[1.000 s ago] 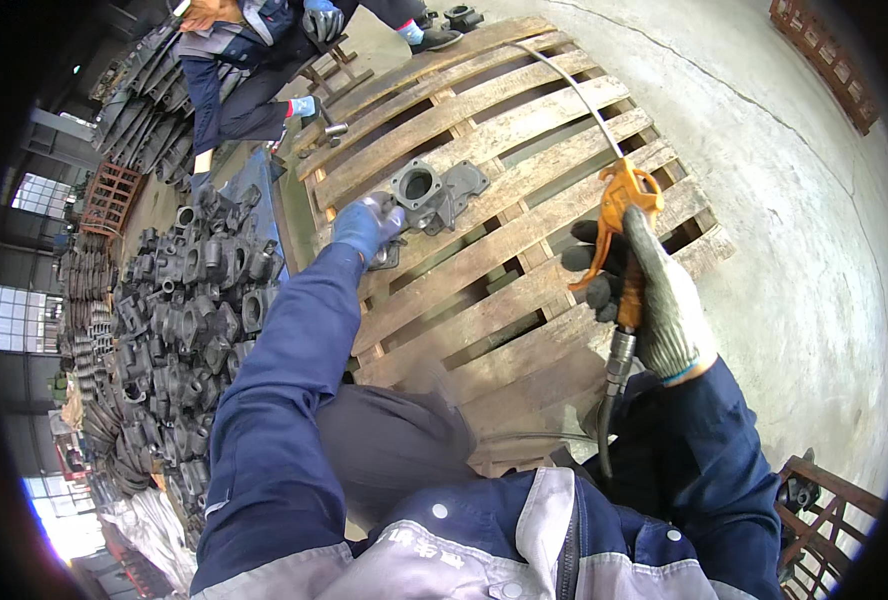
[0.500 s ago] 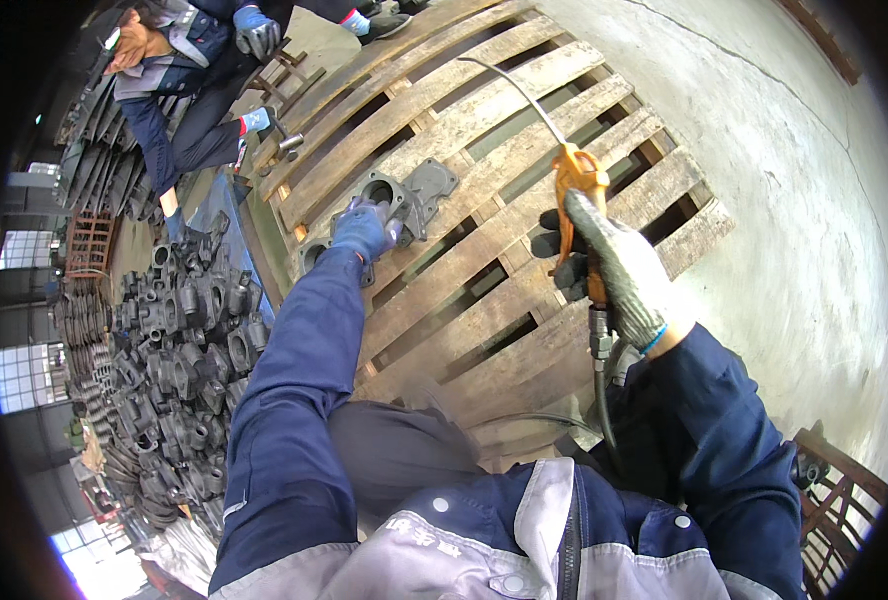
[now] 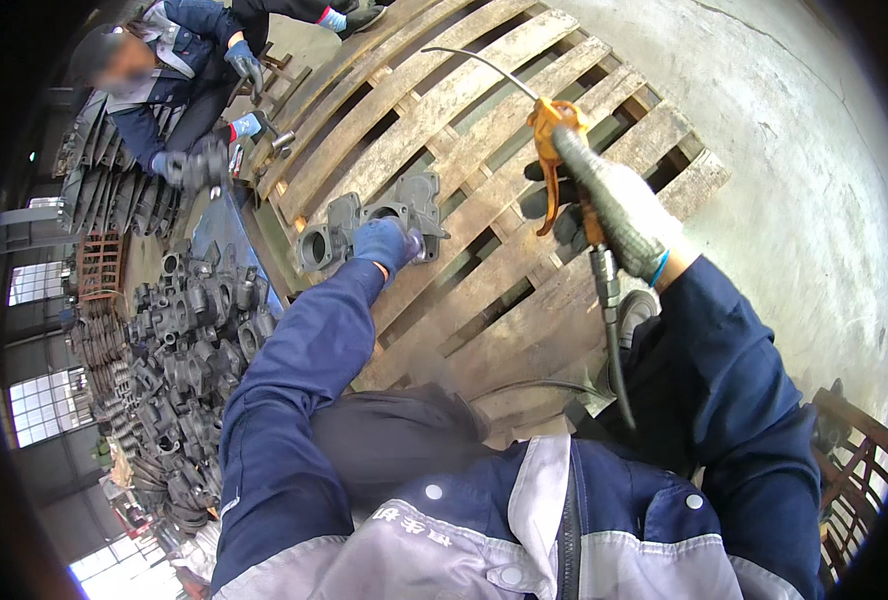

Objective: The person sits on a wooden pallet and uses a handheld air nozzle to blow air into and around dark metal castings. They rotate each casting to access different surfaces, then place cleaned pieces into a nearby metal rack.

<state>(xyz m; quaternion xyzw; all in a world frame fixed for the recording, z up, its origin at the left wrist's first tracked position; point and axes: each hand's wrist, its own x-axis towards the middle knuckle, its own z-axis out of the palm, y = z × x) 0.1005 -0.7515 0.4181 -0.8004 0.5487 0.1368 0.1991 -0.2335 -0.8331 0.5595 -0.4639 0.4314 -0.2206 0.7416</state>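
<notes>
My left hand (image 3: 386,246), in a blue glove, is closed on a dark grey metal casting (image 3: 419,200) with a round bore and a flange, which rests on the wooden pallet (image 3: 524,190). Just left of it stands a second grey casting (image 3: 329,238), its round opening showing. Out to the right, my right hand (image 3: 614,200) wears a white and dark grey glove and grips an orange air blow gun (image 3: 559,125). The gun's long, bent metal nozzle (image 3: 484,62) reaches over the pallet, well apart from the castings. A dark hose (image 3: 616,360) hangs from its handle.
At the upper left a co-worker (image 3: 189,60) sits beside the pallet, a grey casting (image 3: 202,168) in one gloved hand. A hammer (image 3: 282,138) lies near that person's foot. A large pile of castings (image 3: 189,350) lies at left. Concrete floor (image 3: 784,200) stretches right.
My left hand and its casting have shifted slightly, and the second casting shows more fully. The blow gun has moved a little left and up. The co-worker's hand has lifted a casting from the pile.
</notes>
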